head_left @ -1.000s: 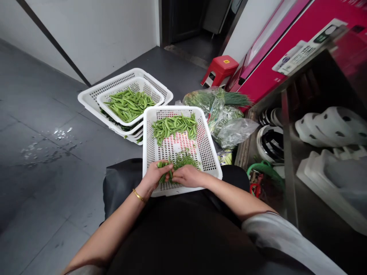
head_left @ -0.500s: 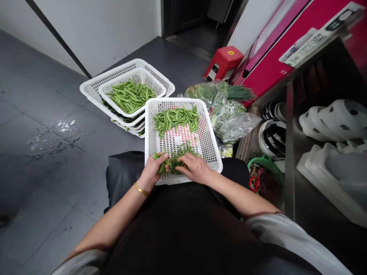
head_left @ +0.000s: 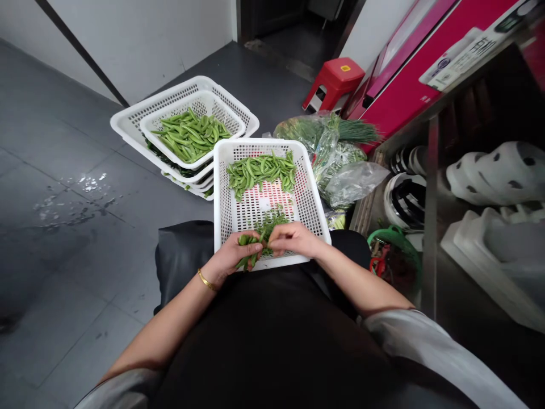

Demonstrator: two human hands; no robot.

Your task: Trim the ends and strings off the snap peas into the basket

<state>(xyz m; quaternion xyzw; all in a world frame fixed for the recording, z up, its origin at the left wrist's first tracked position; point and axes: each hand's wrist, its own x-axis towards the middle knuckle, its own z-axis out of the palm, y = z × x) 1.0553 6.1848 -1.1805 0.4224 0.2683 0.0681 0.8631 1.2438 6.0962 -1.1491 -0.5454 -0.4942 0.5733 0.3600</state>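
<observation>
A white plastic basket (head_left: 315, 210) with a slotted bottom rests on my lap. Inside, green pea pods (head_left: 260, 173) lie heaped at the far end, and small green trimmings (head_left: 272, 222) are piled at the near end. Over its near left corner, my left hand (head_left: 238, 250) is closed around several pea pods (head_left: 247, 260). My right hand (head_left: 293, 238) is beside it, thumb and fingers pinched together at the left fingertips. Whatever lies in that pinch is too small to make out.
Beyond on the left stands a stack of white baskets (head_left: 121, 120), the top one full of pea pods (head_left: 191, 136). Bagged greens (head_left: 336, 153) lie to the right, near a red stool (head_left: 338, 76). A green basket (head_left: 394, 236) and a metal shelf (head_left: 432, 227) are at my right.
My right hand has come up off the trimmings into a pinch close to my left hand. The left thumb has shifted over the held pods. The view has tilted slightly.
</observation>
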